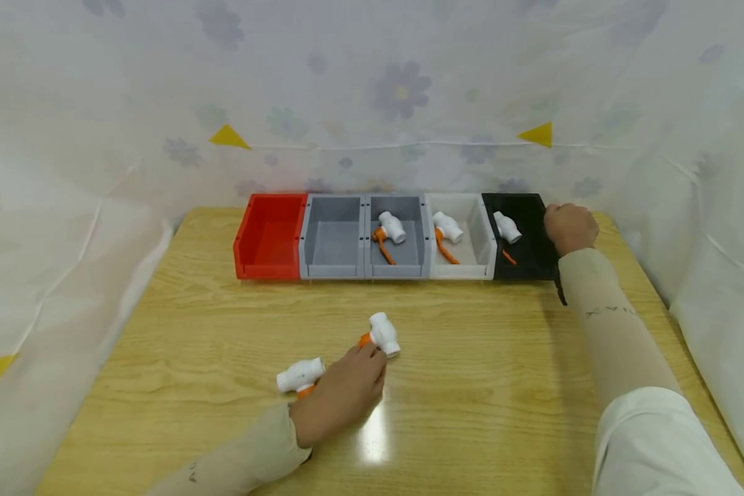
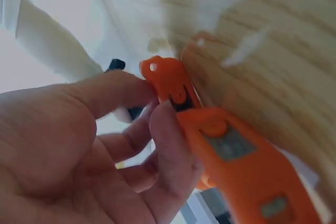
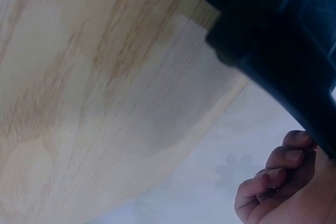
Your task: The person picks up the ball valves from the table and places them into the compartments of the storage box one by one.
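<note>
On the table, my left hand (image 1: pixel 347 389) pinches the orange handle (image 2: pixel 170 80) of a white ball valve (image 1: pixel 384 334) between thumb and fingertip. Another white ball valve (image 1: pixel 300 375) lies just left of that hand, which partly covers its orange handle (image 2: pixel 252 166). At the far right, my right hand (image 1: pixel 572 227) grips the right wall of a black bin (image 1: pixel 533 248). Its fingers (image 3: pixel 286 156) are curled against the bin's outer side; the bin hides the thumb in the right wrist view.
The black bin ends a row with a red bin (image 1: pixel 242 255), two grey bins (image 1: pixel 331 272) (image 1: pixel 397 272) and a white bin (image 1: pixel 461 272). One valve each lies in the right grey, white and black bins. A patterned cloth (image 1: pixel 372 89) hangs behind the table.
</note>
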{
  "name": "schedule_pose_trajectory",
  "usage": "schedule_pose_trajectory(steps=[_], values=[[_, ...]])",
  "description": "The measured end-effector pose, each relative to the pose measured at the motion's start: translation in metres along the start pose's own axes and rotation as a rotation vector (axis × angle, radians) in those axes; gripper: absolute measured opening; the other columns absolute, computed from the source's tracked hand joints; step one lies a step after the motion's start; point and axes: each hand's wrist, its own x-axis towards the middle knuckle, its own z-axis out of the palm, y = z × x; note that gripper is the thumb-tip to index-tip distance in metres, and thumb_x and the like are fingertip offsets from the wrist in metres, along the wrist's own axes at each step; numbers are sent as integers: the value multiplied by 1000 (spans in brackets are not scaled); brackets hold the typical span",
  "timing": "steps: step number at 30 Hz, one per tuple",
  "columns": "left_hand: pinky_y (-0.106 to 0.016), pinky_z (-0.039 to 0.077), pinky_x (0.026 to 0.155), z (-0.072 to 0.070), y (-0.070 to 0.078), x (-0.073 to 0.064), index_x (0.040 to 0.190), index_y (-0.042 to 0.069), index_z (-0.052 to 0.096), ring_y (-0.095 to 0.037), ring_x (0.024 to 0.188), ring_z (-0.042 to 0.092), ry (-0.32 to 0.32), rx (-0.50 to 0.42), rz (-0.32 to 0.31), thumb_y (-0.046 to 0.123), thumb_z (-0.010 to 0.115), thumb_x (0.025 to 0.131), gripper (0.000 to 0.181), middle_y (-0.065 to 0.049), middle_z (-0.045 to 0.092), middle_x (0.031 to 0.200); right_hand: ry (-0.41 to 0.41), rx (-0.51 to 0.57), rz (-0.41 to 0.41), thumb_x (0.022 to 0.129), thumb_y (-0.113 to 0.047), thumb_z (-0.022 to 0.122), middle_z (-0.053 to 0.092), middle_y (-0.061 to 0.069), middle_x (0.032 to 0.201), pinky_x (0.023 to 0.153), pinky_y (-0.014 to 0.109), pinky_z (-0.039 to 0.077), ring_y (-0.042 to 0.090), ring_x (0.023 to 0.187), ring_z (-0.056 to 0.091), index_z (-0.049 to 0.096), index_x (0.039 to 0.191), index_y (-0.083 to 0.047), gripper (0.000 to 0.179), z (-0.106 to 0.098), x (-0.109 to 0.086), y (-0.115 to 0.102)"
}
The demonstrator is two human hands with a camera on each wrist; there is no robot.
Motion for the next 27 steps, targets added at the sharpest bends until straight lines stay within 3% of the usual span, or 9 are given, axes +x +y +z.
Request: schedule_pose_trajectory(steps=[4, 7, 12, 17, 21, 27], values=[[-20, 36, 45, -2, -7, 2, 89, 7, 50, -15, 61, 40, 32, -40, -97, 11, 53, 89, 5, -4, 41, 81, 12, -1, 2, 98, -36, 12, 54, 33, 75, 42, 42, 37, 36, 53, 50, 56, 71, 11, 70, 0, 0, 0], [-21, 37, 45, -4, -13, 2, 93, 4, 47, -14, 59, 40, 50, -73, -163, 11, 57, 87, 14, -5, 39, 81, 12, -1, -6, 98, -37, 13, 54, 31, 71, 42, 42, 37, 35, 51, 49, 56, 71, 10, 69, 2, 0, 0], [-25, 41, 49, -8, -25, 9, 92, 3, 44, -14, 56, 45, 29, -147, -218, 12, 63, 86, 22, -4, 43, 74, 39, 1, -12, 98, -35, 15, 55, 33, 73, 41, 43, 38, 38, 53, 51, 57, 71, 12, 69, 3, 1, 2], [-30, 43, 53, -11, -30, 17, 82, 6, 48, -15, 59, 48, -55, -219, -277, 11, 59, 87, 13, -2, 46, 68, 50, 9, -13, 98, -34, 16, 55, 35, 73, 40, 43, 37, 38, 52, 51, 57, 69, 13, 68, 3, 1, 3], [-28, 41, 51, -13, -30, 24, 78, 9, 47, -14, 55, 46, -131, -272, -324, 13, 58, 89, 16, 0, 47, 65, 44, 8, -9, 98, -34, 16, 54, 33, 70, 40, 43, 37, 37, 51, 51, 57, 68, 11, 68, 2, 0, 2], [-25, 36, 45, -12, -32, 28, 75, 9, 46, -13, 49, 43, -174, -317, -329, 14, 59, 89, 19, 0, 47, 60, 42, 6, -2, 98, -35, 15, 54, 29, 66, 40, 42, 36, 35, 49, 49, 55, 66, 8, 67, 2, -1, 2]])
